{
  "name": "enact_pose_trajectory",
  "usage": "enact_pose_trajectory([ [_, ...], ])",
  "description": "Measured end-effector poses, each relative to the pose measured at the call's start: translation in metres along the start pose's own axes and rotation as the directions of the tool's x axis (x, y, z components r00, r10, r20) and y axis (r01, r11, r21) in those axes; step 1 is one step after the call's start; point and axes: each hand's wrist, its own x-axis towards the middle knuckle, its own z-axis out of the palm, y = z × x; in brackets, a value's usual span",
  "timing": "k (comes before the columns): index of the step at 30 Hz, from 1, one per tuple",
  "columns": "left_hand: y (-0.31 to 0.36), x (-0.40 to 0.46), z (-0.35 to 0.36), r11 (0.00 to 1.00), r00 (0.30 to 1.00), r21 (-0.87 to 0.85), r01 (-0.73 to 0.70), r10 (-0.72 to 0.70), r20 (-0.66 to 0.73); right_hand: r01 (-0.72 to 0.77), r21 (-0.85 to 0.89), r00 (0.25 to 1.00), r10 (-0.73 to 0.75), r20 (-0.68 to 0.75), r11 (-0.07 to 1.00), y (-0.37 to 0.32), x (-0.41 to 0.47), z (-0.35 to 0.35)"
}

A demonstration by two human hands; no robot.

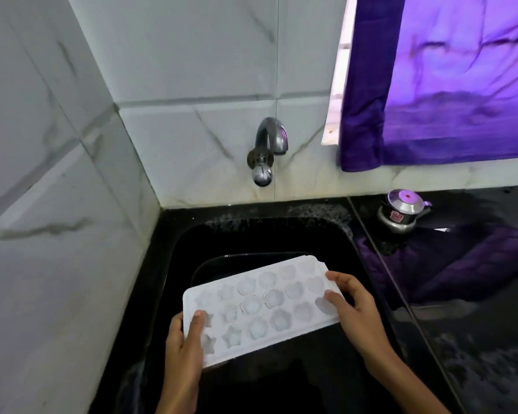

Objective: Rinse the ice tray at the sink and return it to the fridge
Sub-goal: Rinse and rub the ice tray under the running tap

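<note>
- Holding the white ice tray (259,310) over the black sink (168,264), at about 6 o'clock in the view, cavities facing up.
- The left hand (183,345) grasps its near-left end, thumb on top.
- The right hand (355,313) grasps the right end, fingers curled over the rim.
- The tap (268,150), at 12 o'clock from the tray, shows no running water.
- Judging by this, rinsing is either about to start or just finished; I cannot tell which. The return to the fridge remains.

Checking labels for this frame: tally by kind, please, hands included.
Ice tray: 1
Hands: 2, left hand and right hand, both holding the tray
Tap: 1
Sink: 1
Steel pot: 1
Curtain: 1
Total: 7
</note>
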Motion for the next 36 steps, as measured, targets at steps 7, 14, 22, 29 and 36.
enact_pose_trajectory([
  [7, 0.013, 0.061, 0.01, 1.0, 1.0, 0.021, -0.018, 0.019, -0.02, -0.054, -0.053, 0.993, 0.059, 0.104, 0.997, -0.014, 0.063, 0.02],
  [14, 0.03, 0.111, 0.028, 0.998, 0.999, 0.049, -0.041, 0.042, -0.016, 0.037, -0.102, 0.999, -0.039, -0.02, 0.994, -0.056, 0.153, 0.053],
  [22, 0.032, 0.15, 0.05, 0.997, 0.999, 0.059, -0.047, 0.048, -0.01, -0.35, 0.403, 0.921, 0.231, 0.315, 0.845, -0.118, 0.255, 0.112],
  [29, 0.028, 0.155, 0.056, 0.999, 0.999, 0.02, -0.03, 0.031, -0.035, -0.455, 0.417, 0.874, 0.307, 0.376, 0.787, -0.116, 0.279, 0.125],
  [36, 0.027, 0.158, 0.058, 0.999, 0.999, 0.019, -0.033, 0.033, -0.006, -0.484, 0.321, 0.861, 0.377, 0.342, 0.814, -0.122, 0.286, 0.122],
])
